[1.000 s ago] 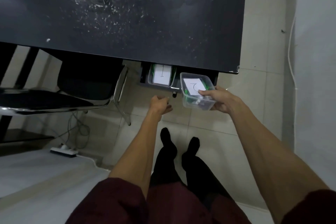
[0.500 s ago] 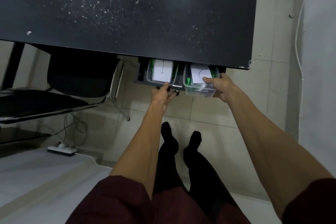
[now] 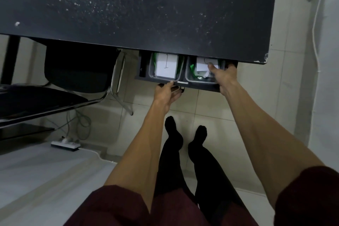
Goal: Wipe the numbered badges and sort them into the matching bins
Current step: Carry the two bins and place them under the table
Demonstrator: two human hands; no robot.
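Below the near right corner of the counter [image 3: 146, 14], an open drawer [image 3: 143, 69] holds the bin marked 1 [image 3: 163, 79] beside a second bin [image 3: 190, 77]. The right grip [image 3: 224, 77] curls over the second bin's near rim, thumb inside. The left grip [image 3: 166, 93] clasps the drawer's front edge.

1 wide-angle head-worn camera looks steeply down over the black table [image 3: 139, 11], past its near edge, onto the open drawer [image 3: 201, 87], left bin [image 3: 152, 71], right bin [image 3: 189, 75] and tiled floor [image 3: 211, 108].

Speckled black desk [image 3: 146, 5], black chair [image 3: 78, 71], pale tiled floor [image 3: 211, 108].
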